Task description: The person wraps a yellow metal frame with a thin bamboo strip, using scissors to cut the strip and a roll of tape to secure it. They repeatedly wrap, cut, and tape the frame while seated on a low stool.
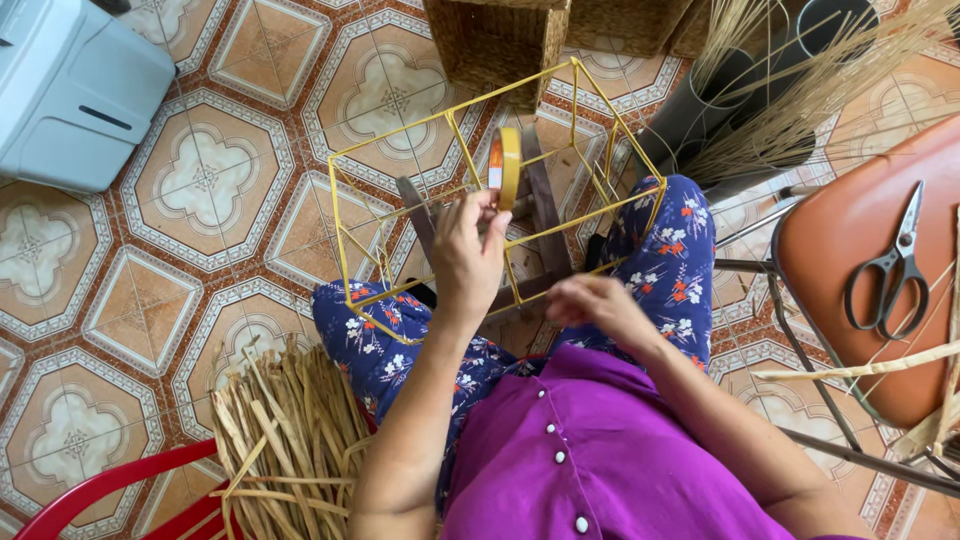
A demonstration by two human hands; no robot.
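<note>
- The person's left hand [468, 250] is raised over the lap, its fingers closed around the lower edge of a yellow roll of adhesive tape [507, 165], which stands on edge above the fingertips.
- The roll sits inside the outline of a yellow-painted wire box frame [400, 135], a rectangular cage of thin rods resting tilted across the person's knees.
- The person's right hand [598, 305] is lower and nearer the body, just beside the frame's near bottom rod; its fingers are curled inward, but whether they pinch the rod or a tape end cannot be told.
- Beneath the frame, dark wooden slats of a low stool [545, 205] show between the knees, which are covered by blue floral trousers [675, 255]; a purple buttoned shirt [580, 450] fills the lower foreground.
- A bundle of flat dried straw-coloured reeds [285, 420] lies to the person's left, partly over a red plastic rim [95, 490].
- To the right, black-handled steel scissors [895, 270] lie on an orange chair seat [850, 230], well apart from both hands.
- Woven brown baskets [495, 40] stand beyond the frame, with a sheaf of thin pale stalks [800, 100] leaning beside them.
- A pale grey plastic box [70, 90] sits at the upper left on the patterned tiled floor [200, 180].
</note>
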